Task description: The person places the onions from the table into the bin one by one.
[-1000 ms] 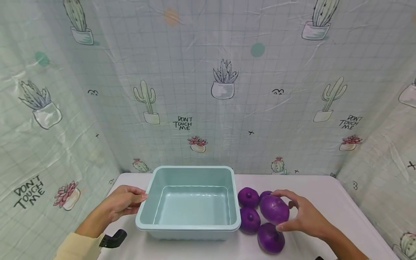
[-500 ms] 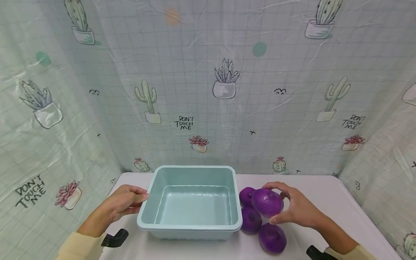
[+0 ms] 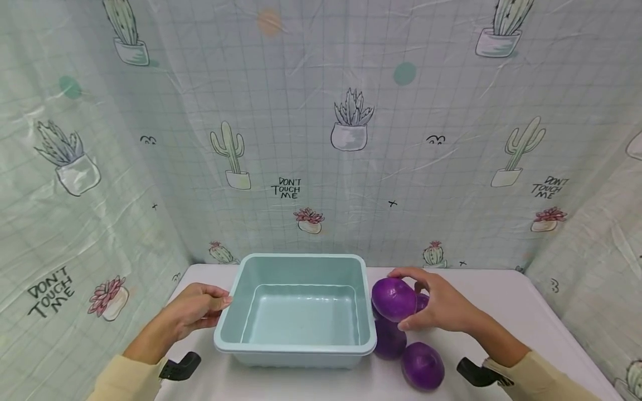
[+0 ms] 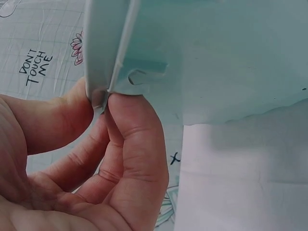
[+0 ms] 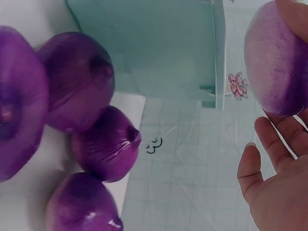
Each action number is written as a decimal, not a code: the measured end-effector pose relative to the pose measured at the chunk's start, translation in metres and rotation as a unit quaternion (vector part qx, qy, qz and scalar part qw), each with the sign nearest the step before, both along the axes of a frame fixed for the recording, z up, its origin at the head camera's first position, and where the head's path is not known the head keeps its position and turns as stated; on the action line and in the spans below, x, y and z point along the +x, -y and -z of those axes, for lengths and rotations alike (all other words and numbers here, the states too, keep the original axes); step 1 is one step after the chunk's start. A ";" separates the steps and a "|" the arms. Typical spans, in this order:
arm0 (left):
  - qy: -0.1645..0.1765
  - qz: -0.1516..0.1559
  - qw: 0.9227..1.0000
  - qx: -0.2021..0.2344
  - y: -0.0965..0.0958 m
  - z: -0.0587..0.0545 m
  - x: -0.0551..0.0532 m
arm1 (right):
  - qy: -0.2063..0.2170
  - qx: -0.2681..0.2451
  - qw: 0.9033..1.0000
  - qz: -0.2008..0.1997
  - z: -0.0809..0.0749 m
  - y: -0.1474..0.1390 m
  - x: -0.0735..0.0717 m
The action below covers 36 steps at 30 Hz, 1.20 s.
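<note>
A pale blue-green plastic basin (image 3: pixel 301 317) stands on the white table, with its hollow facing up. My left hand (image 3: pixel 195 312) pinches its left rim between thumb and fingers; the left wrist view shows the thumb outside the rim (image 4: pixel 103 48) and a fingertip under its lip. Just above the table at the basin's right side, my right hand (image 3: pixel 438 301) grips a purple onion (image 3: pixel 393 299). Below and behind it, several more purple onions (image 3: pixel 423 366) lie on the table, partly covered in the head view by the held one and the hand. The right wrist view shows them in a cluster (image 5: pixel 108 144).
The white table (image 3: pixel 491 312) ends at a cloth backdrop (image 3: pixel 321 228) printed with cacti, which rises behind it and on both sides. One onion (image 3: pixel 389 338) lies close against the basin's right wall.
My right hand has carried the onion leftward and slightly up, nearer to the basin's right rim. The left hand keeps its pinch on the rim.
</note>
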<state>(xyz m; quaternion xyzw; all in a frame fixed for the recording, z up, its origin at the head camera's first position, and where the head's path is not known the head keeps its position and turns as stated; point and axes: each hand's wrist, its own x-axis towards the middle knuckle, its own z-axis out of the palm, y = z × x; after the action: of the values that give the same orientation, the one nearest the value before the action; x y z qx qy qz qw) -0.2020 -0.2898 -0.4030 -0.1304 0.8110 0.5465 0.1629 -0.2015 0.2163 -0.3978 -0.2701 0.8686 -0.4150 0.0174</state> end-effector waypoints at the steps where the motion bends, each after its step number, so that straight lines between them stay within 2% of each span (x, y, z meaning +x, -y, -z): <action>1: 0.000 -0.001 1.000 -0.001 0.000 0.000 0.000 | 0.002 0.003 1.000 0.000 -0.001 0.002 -0.002; 10: -0.001 -0.004 1.000 -0.005 -0.001 0.001 0.001 | -0.016 0.010 0.999 -0.027 -0.007 0.023 -0.011; 16: -0.013 0.000 1.000 -0.004 -0.003 0.001 0.002 | -0.028 0.015 0.999 -0.034 -0.010 0.036 -0.015; 22: -0.011 -0.004 1.000 -0.010 -0.003 0.001 0.000 | -0.008 0.040 0.999 -0.031 -0.015 0.049 -0.021; 27: -0.007 -0.005 1.000 -0.010 -0.003 0.002 -0.001 | 0.003 0.042 0.998 -0.040 -0.017 0.060 -0.027; 30: -0.007 -0.004 1.000 -0.009 -0.003 0.003 -0.001 | 0.002 0.038 0.998 -0.052 -0.018 0.067 -0.031; 36: -0.012 -0.003 1.000 -0.011 -0.003 0.003 -0.001 | -0.027 0.022 0.995 -0.090 -0.017 0.083 -0.037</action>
<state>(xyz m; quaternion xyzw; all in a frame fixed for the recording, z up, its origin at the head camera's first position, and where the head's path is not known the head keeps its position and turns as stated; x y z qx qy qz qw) -0.2032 -0.2870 -0.4063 -0.1278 0.8186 0.5393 0.1505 -0.2386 0.1328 -0.3803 -0.3580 0.8497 -0.3852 0.0370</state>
